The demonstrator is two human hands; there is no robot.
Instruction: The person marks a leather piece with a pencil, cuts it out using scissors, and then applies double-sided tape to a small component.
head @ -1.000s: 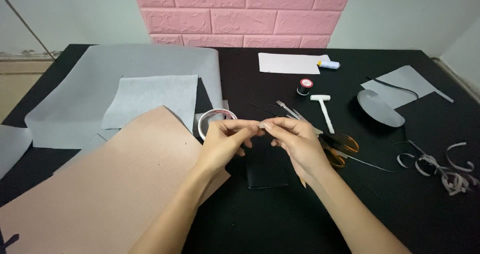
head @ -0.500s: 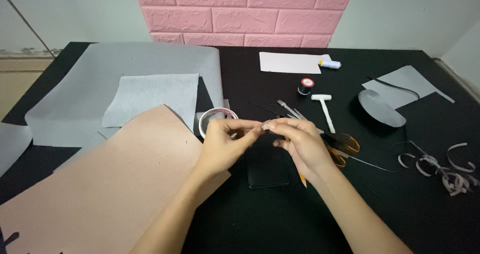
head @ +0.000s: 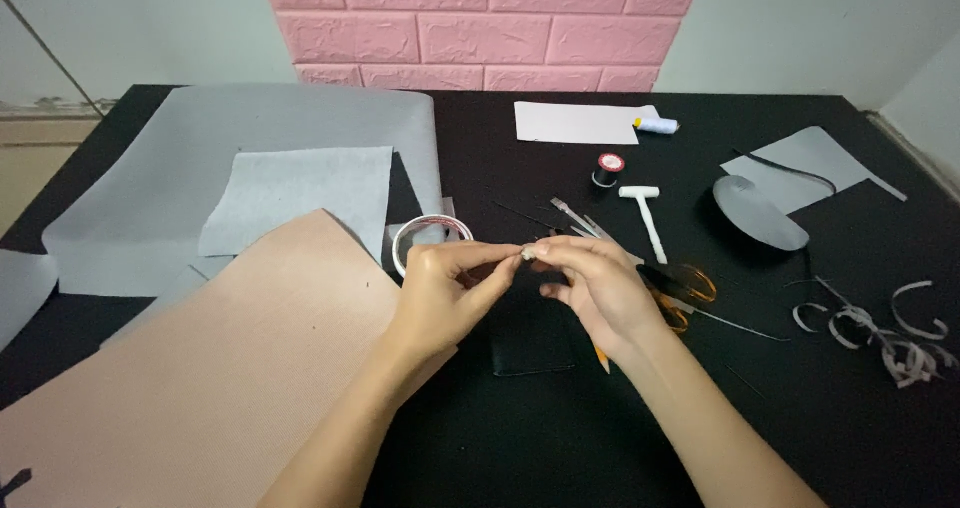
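Note:
My left hand and my right hand meet fingertip to fingertip above the black table. Both pinch a small pale piece between thumb and forefinger; it is too small to tell what it is. Just behind my left hand lies a roll of clear tape. A black rectangular piece lies flat on the table under my hands. Scissors with orange handles rest right of my right hand.
A large pink sheet covers the near left, with grey sheets behind it. A white T-shaped tool, a small thread spool, white paper, a grey oval piece and grey curled scraps lie to the right.
Both hands stay pinched together at the same spot; only the fingers shift slightly.

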